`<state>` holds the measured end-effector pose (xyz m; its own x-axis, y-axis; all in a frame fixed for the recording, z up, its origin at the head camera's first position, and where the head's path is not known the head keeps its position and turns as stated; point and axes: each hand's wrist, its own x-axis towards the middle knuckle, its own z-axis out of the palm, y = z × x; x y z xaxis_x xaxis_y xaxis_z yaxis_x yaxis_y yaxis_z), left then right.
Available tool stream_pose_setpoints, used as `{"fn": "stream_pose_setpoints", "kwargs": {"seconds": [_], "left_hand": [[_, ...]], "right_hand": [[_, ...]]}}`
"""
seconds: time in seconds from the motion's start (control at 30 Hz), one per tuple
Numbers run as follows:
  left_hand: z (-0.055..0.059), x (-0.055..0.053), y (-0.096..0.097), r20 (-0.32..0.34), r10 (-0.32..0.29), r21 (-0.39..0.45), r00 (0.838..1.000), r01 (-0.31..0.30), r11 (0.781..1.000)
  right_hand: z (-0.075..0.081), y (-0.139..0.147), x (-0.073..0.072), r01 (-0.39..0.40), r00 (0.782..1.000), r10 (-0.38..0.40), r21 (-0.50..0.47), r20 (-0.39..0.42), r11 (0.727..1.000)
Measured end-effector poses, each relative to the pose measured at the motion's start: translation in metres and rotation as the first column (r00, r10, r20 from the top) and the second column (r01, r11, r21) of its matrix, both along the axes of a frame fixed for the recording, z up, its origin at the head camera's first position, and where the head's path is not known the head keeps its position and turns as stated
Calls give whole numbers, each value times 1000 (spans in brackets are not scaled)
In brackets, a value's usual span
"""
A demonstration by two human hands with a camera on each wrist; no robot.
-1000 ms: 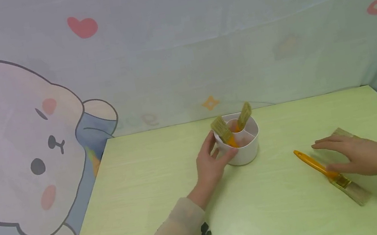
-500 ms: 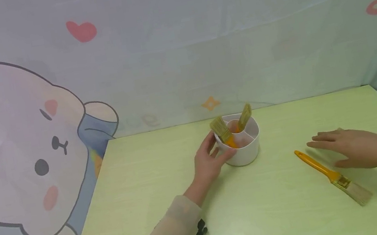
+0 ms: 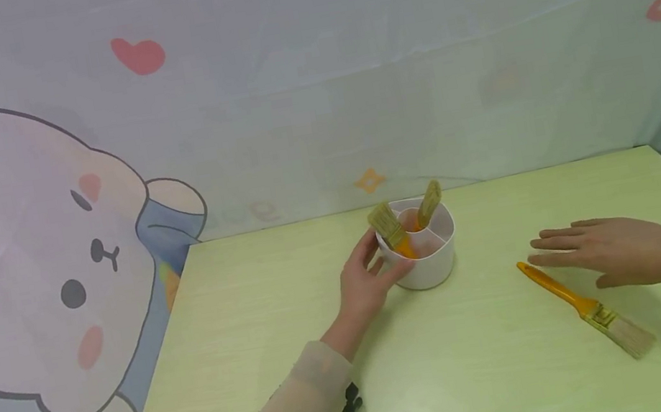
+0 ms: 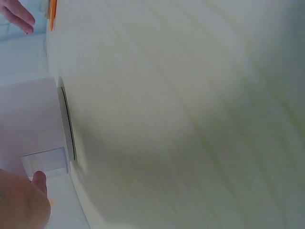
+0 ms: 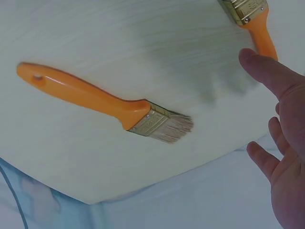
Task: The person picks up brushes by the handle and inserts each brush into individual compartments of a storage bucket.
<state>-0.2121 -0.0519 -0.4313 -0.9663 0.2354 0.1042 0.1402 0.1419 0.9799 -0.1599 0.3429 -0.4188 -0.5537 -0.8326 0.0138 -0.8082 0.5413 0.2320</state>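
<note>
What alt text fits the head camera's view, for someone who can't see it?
A person's left hand has its grip on a divided white cup holding two orange-handled, bristle-up paintbrushes on a pale green table. The right hand, fingers extended, is beside another orange-handled flat paintbrush lying there. Behind hangs a pale cartoon-print cloth.

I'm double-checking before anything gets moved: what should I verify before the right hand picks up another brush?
1. Cup held: ok, the left hand holds the cup at its side.
2. Cup upright on the table: ok.
3. Right hand free: ok, it holds nothing.
4. Near brush uncovered: ok, its handle points toward the cup.
5. Other brush visible from the head: not ok, mostly hidden; the right wrist view shows it.
6. Cup's inside bottom clear: cannot tell.
</note>
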Motion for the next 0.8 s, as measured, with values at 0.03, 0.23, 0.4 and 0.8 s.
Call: {"fn": "stream_pose_setpoints", "kwargs": {"seconds": [0.03, 0.23, 0.4, 0.8], "left_hand": [[0, 0, 0, 1, 1, -1, 1000, -1, 1000], [1, 1, 1, 2, 7, -2, 1000, -7, 1000], [2, 2, 2, -1, 11, -1, 1000, -11, 1000], [2, 2, 1, -14, -3, -5, 1000, 3, 1000]], "right_hand": [[0, -1, 0, -9, 1000, 9, -8, -2, 1000], [-5, -4, 0, -30, 1000, 30, -29, 4, 999], [-8, -4, 2, 27, 999, -27, -9, 34, 1000], [-13, -7, 7, 113, 989, -111, -18, 97, 993]]}}
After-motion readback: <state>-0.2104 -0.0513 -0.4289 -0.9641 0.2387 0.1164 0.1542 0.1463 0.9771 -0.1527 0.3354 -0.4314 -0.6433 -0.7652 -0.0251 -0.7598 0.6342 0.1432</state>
